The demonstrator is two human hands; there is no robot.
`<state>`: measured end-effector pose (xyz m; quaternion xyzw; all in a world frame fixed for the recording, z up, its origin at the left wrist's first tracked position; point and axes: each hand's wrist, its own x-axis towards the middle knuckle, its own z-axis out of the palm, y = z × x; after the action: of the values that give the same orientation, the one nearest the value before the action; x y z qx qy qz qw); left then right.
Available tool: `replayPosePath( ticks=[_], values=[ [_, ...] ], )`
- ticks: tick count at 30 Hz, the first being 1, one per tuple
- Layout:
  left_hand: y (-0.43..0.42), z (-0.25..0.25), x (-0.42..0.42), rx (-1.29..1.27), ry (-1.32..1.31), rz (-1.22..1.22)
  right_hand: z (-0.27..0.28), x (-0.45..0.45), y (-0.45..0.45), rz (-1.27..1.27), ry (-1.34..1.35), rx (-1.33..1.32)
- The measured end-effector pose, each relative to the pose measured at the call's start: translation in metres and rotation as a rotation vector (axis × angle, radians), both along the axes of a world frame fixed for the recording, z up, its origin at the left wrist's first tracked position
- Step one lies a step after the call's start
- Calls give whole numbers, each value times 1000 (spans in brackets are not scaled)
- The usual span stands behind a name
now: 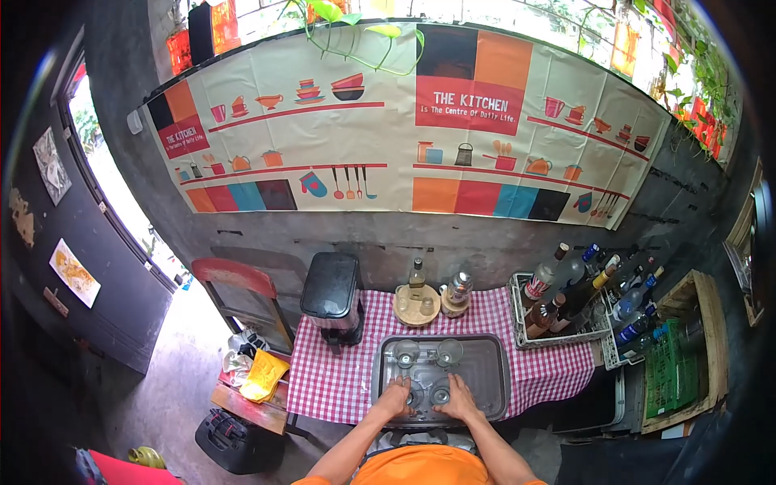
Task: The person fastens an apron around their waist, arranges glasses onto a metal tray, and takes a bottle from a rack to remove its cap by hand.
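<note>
A grey rectangular tray point(482, 380) lies on the checked tablecloth in front of me. Two clear glasses stand at its back, a left one point(406, 352) and a right one point(449, 352). Nearer to me are two more, side by side. My left hand point(394, 398) is curled round the outer side of the front left glass point(415, 396). On the other side, my right hand point(461, 399) grips the front right glass point(440, 393) in the same way. Both hands partly hide these glasses.
Behind the tray are a round wooden tray point(418, 319) with a small bottle and a glass jar point(458, 293). A black bin-shaped container point(331, 291) stands left. Crates of bottles point(558, 335) fill the right end. A chair point(234, 271) holds a yellow bag point(263, 376).
</note>
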<state>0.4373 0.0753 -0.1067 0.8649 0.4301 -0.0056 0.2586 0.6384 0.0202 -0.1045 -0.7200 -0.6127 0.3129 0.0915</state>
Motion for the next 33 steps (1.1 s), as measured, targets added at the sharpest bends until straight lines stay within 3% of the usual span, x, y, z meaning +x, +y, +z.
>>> replayPosePath(
  ticks=[20,33],
  values=[
    [-2,-12,0,-9,-4,32,1,-1,-1,-12,27,-12],
    [-2,-22,-3,10,-150,80,-6,4,-2,-18,128,91]
  ],
)
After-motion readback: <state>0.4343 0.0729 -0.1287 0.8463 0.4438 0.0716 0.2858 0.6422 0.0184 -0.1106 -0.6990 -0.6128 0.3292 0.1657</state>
